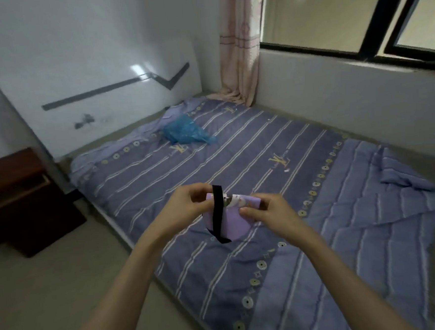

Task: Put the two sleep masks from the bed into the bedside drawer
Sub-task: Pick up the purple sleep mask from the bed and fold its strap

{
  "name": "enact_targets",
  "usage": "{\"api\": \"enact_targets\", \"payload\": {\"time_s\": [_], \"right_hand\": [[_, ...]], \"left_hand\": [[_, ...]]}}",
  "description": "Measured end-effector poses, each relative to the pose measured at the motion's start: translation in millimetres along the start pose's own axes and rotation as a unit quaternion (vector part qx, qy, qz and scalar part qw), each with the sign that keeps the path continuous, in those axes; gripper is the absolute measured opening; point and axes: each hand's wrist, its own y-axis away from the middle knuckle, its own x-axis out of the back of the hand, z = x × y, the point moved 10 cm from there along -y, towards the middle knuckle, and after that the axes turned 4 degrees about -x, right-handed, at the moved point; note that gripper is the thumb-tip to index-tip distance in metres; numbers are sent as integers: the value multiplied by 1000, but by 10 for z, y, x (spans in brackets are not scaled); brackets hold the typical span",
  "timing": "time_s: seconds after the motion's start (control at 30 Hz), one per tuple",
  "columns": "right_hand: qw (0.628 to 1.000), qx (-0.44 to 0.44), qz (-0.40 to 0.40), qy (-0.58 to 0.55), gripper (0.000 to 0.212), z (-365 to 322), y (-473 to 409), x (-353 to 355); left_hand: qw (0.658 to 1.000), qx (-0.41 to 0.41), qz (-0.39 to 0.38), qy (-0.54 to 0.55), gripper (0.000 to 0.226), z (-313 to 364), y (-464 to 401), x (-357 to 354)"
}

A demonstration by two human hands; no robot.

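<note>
I hold a purple sleep mask (232, 220) with a black strap above the near edge of the bed (276, 176). My left hand (186, 208) pinches its upper left corner and my right hand (263, 213) grips its upper right edge. The mask hangs folded, and a printed patch shows along its top. I cannot tell whether a second mask lies behind it. The dark wooden bedside cabinet (9, 189) stands at the far left, and its drawer (36, 184) looks pulled partly out.
A crumpled blue plastic bag (186, 132) lies near the head of the bed. A white headboard leans on the wall behind. A pink curtain (239, 47) hangs in the corner beside the window. Bare floor (65, 283) runs between bed and cabinet.
</note>
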Motion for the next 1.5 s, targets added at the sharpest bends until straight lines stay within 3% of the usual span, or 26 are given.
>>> {"api": "enact_targets", "payload": {"time_s": [0.1,0.3,0.43,0.53,0.7,0.87,1.0,1.1,1.2,1.33,1.4,1.5], "right_hand": [[998,22,-61,27,13,-248,-157,-636],[982,35,-170,-69,14,-690,-448,-1994],[956,-25,-265,-125,42,-779,-655,-3070],[943,-41,-314,-102,52,-826,-779,-3923],[941,-92,-296,-138,32,-916,-1205,-4910],[904,-136,-369,-168,50,-1041,-1527,-5714],[933,-121,-332,-73,36,-1047,-2060,-6084],[948,-129,-286,-58,24,-1047,-2595,-6306],[955,-126,-261,-67,18,-1115,-3249,-6577],[954,-138,-253,-79,19,-1216,-4179,-6972],[954,-150,-247,-82,20,-1258,-4621,-7142],[952,-166,-244,-80,18,-1314,-5217,-7441]], "left_hand": [[998,29,56,-27,8,-150,366,560],[982,43,170,-69,7,-392,1037,1701],[926,60,373,-1,7,-801,1557,2633],[881,105,454,85,12,-1290,1880,3156],[839,141,494,182,9,-1863,2170,4073],[802,171,524,232,13,-2338,2227,4744],[786,203,525,256,11,-2733,2107,5194],[798,208,503,261,9,-3017,1914,5590],[829,232,480,171,16,-3294,1698,6133],[855,272,426,-117,36,-3495,1427,7023],[851,280,359,-262,45,-3564,1230,7369],[824,277,322,-375,52,-3679,985,7869]]}}
